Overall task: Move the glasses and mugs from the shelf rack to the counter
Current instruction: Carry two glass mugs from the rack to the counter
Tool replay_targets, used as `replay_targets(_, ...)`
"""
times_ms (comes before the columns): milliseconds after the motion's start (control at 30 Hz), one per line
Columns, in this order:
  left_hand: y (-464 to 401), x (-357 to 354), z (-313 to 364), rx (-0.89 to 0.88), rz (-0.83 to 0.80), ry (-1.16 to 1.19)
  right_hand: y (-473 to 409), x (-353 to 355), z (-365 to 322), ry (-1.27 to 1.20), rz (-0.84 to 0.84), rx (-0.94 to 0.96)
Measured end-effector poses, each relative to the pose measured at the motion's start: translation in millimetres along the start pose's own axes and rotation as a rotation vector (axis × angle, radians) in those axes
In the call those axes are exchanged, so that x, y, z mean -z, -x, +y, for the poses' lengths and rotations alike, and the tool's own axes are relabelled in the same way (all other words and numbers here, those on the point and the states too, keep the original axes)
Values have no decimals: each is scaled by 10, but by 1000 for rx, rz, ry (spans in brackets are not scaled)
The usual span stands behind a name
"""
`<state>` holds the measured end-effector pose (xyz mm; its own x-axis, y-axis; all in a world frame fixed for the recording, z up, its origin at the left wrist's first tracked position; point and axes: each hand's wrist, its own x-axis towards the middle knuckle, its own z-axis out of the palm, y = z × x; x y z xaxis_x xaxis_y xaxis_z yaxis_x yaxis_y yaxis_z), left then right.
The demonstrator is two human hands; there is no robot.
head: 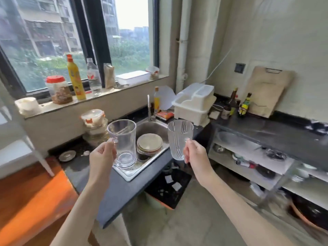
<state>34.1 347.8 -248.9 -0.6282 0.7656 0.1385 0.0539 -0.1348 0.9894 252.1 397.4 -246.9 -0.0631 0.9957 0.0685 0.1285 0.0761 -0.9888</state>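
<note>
No lettering can be read; labels on the yellow bottle [75, 78] and clear water bottle [93, 77], beyond both held cups, are blurred

Single head-mounted wide-angle view, taken from standing height and directed forward and down into a kitchen corner. The sink [152, 132] is seen near the frame centre, the window [74, 38] at upper left, and the dark counter [266, 132] with its open shelves at right. The left hand [102, 157] and right hand [196, 153] are shown close to the lens, with both forearms entering from the lower edge. Straight lines are bowed toward the frame borders. No second view is provided.
</note>
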Motion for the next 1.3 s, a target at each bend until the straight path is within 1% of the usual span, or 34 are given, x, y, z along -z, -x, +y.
replay_targets(167, 622, -1388, -39, 7, -176, 7, -17, 1416, 183, 36, 210, -9)
replay_targets(267, 951, -2117, -29, 2, -295, 18, 17, 2107, 274, 0, 309, -56)
replay_targets(400, 1267, -3044, 14, 6, -458, 58, 18, 2935, 464, 16, 423, -96)
replay_targets(600, 1492, -4415, -134, 49, -655, 44, -181, 4008, 841, 16, 619, -139)
replay_targets(700, 1518, -5175, -297, 87, -731, 60, -440, 4581, 1028, 33, 707, -159)
replay_targets(800, 1508, -5922, -402, 67, -842, 17, -774, 5130, 1134, 30, 788, -215)
replay_targets(867, 1459, -6412, -428, 65, -904, -26, -1022, 5468, 1153, 17, 829, -237)
replay_targets(1033, 1383, -7520, -463, 80, -1001, -62, -1598, 6203, 1210, 34, 884, -279)
replay_targets(1133, 1414, -8029, -510, 109, -1040, -87, -1878, 6578, 1348, 16, 911, -312)
replay_targets(1300, 1338, -8827, -884, 197, -1112, -80, -2366, 7145, 1732, -22, 956, -387)
